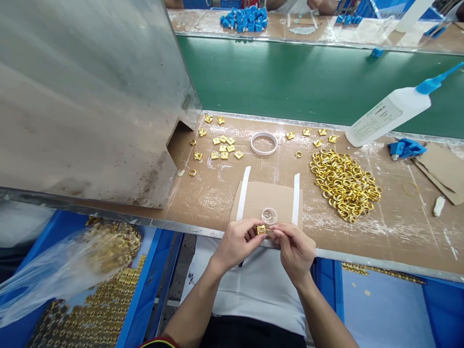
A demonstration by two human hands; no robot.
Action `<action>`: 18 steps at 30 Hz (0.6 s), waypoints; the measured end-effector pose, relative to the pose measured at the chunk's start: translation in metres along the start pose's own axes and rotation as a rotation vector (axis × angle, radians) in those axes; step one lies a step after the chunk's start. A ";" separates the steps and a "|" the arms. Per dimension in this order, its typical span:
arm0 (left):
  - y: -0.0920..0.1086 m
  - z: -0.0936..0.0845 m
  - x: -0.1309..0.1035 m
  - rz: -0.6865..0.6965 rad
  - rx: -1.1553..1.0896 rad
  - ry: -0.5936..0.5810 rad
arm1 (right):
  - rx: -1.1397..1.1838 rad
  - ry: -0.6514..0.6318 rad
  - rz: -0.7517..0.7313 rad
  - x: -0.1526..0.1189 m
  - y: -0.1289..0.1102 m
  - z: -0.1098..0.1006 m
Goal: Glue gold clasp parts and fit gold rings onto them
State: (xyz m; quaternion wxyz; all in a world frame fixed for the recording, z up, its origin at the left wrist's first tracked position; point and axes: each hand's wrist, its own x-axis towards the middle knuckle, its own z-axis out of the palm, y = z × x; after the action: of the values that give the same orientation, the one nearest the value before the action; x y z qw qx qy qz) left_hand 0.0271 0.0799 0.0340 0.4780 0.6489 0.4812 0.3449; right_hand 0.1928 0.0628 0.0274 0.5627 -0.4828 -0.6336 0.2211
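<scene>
Between its thumb and fingertips my left hand (234, 245) grips a small gold square piece (261, 229) near the table's front edge. My right hand (297, 249) pinches a thin stick (269, 230), whose tip reaches toward the square piece; whether they touch is too small to tell. Just beyond the fingertips a small clear round dish (263, 216) sits on a cardboard pad (268, 194) with white tape strips. Farther off lie several flat gold squares (223, 148). To the right spreads a heap of gold rings (344, 186).
A white tape roll (253, 145) lies behind the pad. At right stands a tilted white bottle (384, 116) by a blue clamp (406, 148). A metal panel (90, 96) blocks the left. Blue bins (145, 275) hold gold pieces below. A green belt (275, 72) runs behind.
</scene>
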 end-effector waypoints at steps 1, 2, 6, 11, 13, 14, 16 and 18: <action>0.000 0.000 0.000 0.003 0.002 0.001 | 0.004 -0.001 -0.003 0.000 0.000 0.000; 0.000 0.000 0.000 0.003 0.003 0.001 | 0.008 -0.002 -0.006 0.000 0.000 0.000; 0.001 0.000 0.000 -0.005 -0.004 -0.002 | 0.009 -0.009 -0.002 0.001 0.000 0.001; 0.000 0.000 0.000 -0.013 -0.023 -0.003 | 0.007 -0.028 -0.004 0.002 0.000 0.001; 0.000 0.000 0.000 -0.010 -0.023 -0.001 | 0.013 -0.029 -0.007 0.002 -0.001 0.001; 0.000 0.000 0.000 -0.007 -0.022 0.000 | 0.017 -0.027 -0.006 0.002 -0.001 0.001; 0.000 0.000 0.000 -0.003 -0.019 0.000 | 0.030 -0.020 -0.003 0.002 -0.001 0.001; 0.000 0.000 0.000 0.003 -0.017 0.001 | 0.042 -0.012 -0.001 0.002 -0.001 0.001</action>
State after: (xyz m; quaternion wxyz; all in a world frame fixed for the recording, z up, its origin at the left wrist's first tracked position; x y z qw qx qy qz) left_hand 0.0270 0.0801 0.0337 0.4829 0.6454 0.4773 0.3499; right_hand 0.1916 0.0646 0.0290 0.5689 -0.4693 -0.6325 0.2368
